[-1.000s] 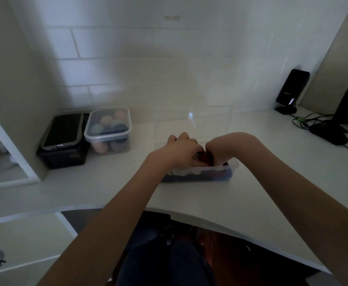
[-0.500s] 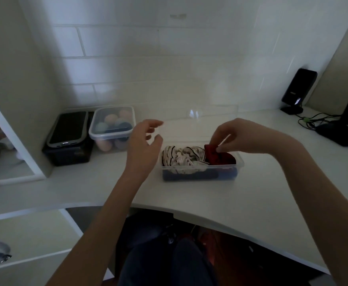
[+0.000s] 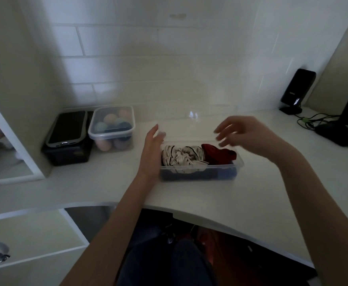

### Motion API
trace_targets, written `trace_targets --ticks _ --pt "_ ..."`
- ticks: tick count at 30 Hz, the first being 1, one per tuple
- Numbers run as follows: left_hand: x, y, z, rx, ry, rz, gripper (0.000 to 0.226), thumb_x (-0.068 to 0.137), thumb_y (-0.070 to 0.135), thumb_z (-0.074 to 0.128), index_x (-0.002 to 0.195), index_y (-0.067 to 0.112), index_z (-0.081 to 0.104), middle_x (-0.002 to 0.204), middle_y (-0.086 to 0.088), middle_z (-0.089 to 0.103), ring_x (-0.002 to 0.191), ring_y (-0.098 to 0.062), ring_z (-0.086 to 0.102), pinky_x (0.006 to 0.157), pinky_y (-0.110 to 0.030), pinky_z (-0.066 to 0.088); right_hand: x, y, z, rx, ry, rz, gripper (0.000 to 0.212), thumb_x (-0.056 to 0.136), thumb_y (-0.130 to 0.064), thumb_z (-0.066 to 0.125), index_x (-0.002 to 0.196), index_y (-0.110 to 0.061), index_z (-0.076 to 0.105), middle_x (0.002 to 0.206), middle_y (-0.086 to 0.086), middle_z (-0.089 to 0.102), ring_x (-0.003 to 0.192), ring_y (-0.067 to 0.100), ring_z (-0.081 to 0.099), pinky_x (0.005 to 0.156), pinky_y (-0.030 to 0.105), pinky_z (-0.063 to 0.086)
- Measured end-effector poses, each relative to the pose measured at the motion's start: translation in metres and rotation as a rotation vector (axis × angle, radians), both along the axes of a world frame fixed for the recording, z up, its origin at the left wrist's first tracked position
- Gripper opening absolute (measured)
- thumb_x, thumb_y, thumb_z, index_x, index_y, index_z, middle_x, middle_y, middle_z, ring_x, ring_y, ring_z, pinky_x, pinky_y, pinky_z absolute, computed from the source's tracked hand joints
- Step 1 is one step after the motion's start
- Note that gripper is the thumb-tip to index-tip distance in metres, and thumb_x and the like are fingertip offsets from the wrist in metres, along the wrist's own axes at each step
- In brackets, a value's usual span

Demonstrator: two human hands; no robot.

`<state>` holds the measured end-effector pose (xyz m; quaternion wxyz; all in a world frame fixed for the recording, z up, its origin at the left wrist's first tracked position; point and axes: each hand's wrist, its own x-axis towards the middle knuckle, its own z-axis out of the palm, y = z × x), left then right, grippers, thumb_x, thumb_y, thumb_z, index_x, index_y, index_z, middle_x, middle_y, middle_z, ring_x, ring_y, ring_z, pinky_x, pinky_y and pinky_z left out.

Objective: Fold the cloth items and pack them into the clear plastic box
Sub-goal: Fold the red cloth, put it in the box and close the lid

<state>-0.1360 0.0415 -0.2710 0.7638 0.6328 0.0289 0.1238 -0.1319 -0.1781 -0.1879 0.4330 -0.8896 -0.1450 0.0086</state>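
The clear plastic box sits on the white desk near its front edge. Inside it lie a white cloth with dark stripes on the left, a red cloth on the right, and a dark blue cloth underneath. A clear lid stands behind the box, hard to make out. My left hand is at the box's left end, fingers straight, holding nothing. My right hand hovers above the box's right half with fingers spread and empty.
A lidded clear container of coloured balls stands at the back left beside a black box with a phone on top. A black speaker, cables and a dark stand sit at the far right. The desk's curved front edge is close.
My right hand let go of the red cloth and rose above the box with fingers spread. My left hand moved to the box's left end.
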Motion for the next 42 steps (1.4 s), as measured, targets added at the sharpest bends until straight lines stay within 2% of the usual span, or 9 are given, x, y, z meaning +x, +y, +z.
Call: trace_targets --ticks 3,8,14,18,24,31,34,37,42 --pt "0.001 0.0 0.001 -0.18 0.019 -0.089 0.04 0.093 0.038 0.044 0.132 0.029 0.045 0.135 -0.011 0.053 0.123 -0.028 0.052 0.102 -0.052 0.043 -0.003 -0.014 -0.022 0.303 -0.213 -0.383 0.025 0.088 -0.005 0.046 0.107 -0.014 0.059 0.097 0.008 0.067 0.077 0.017 0.065 0.071 0.026 0.049" --pt "0.0 -0.01 0.006 -0.33 -0.007 0.005 0.024 0.095 0.034 0.038 0.098 0.027 0.061 0.107 -0.005 0.062 0.101 -0.024 0.06 0.087 -0.039 0.049 0.002 0.003 -0.05 0.855 0.293 -0.263 0.051 0.091 -0.061 0.03 0.139 -0.044 0.032 0.131 -0.007 0.049 0.117 0.022 0.05 0.107 0.047 0.037" --pt "-0.001 -0.009 0.001 -0.285 -0.044 0.15 0.045 0.098 0.033 0.032 0.066 0.013 0.056 0.086 -0.007 0.062 0.09 -0.018 0.061 0.091 -0.04 0.045 0.002 0.009 -0.049 0.967 0.295 -0.185 0.068 0.091 -0.064 0.017 0.093 -0.02 0.068 0.124 0.005 0.057 0.114 0.024 0.056 0.092 0.038 0.047" --pt "-0.007 -0.003 -0.002 -0.091 -0.022 0.198 0.052 0.097 0.035 0.035 0.055 0.019 0.063 0.074 -0.004 0.066 0.082 -0.023 0.063 0.081 -0.041 0.048 -0.005 -0.005 -0.056 0.819 0.384 -0.193 0.043 0.09 -0.053 0.043 0.099 -0.018 0.065 0.12 0.008 0.059 0.09 0.021 0.061 0.069 0.031 0.05" --pt "-0.025 0.01 -0.007 0.252 -0.076 -0.118 0.017 0.091 0.009 0.051 0.107 0.013 0.055 0.096 0.004 0.061 0.076 0.003 0.063 0.06 -0.008 0.047 -0.01 -0.013 -0.072 0.666 0.37 -0.142 0.053 0.088 -0.017 0.06 0.135 -0.031 0.039 0.099 0.001 0.07 0.084 0.016 0.069 0.077 0.029 0.057" --pt "-0.029 0.017 -0.009 0.318 -0.105 -0.149 0.016 0.086 0.015 0.06 0.1 0.021 0.063 0.107 -0.005 0.065 0.096 -0.011 0.064 0.077 -0.026 0.052 -0.016 -0.008 -0.069 0.742 0.301 -0.145 0.048 0.089 -0.009 0.058 0.134 -0.021 0.044 0.111 0.009 0.066 0.086 0.019 0.068 0.068 0.025 0.06" --pt "-0.03 0.015 -0.011 0.484 -0.13 0.017 0.009 0.082 0.031 0.063 0.088 0.033 0.069 0.131 -0.004 0.056 0.126 -0.011 0.046 0.108 -0.033 0.035 -0.019 -0.002 -0.073 0.525 0.068 -0.201 0.025 0.091 -0.017 0.056 0.114 -0.023 0.063 0.119 0.004 0.064 0.097 0.015 0.064 0.081 0.033 0.055" --pt "-0.035 0.013 -0.009 0.714 -0.229 0.111 0.019 0.078 0.039 0.068 0.095 0.03 0.071 0.149 0.005 0.033 0.141 -0.011 0.023 0.116 -0.033 0.015 -0.025 0.003 -0.08 0.239 -0.222 -0.248 0.027 0.094 -0.027 0.05 0.111 -0.02 0.069 0.132 -0.013 0.048 0.126 0.004 0.041 0.093 0.008 0.035" --pt "-0.037 0.018 -0.019 1.099 -0.44 0.044 0.046 0.078 0.048 0.053 0.116 0.026 0.064 0.136 0.003 0.055 0.136 -0.012 0.034 0.116 -0.048 0.015 -0.029 -0.003 -0.081 -0.031 -0.284 -0.039 0.043 0.083 -0.025 0.066 0.124 -0.033 0.057 0.149 -0.012 0.031 0.141 0.005 0.02 0.111 0.022 0.019"
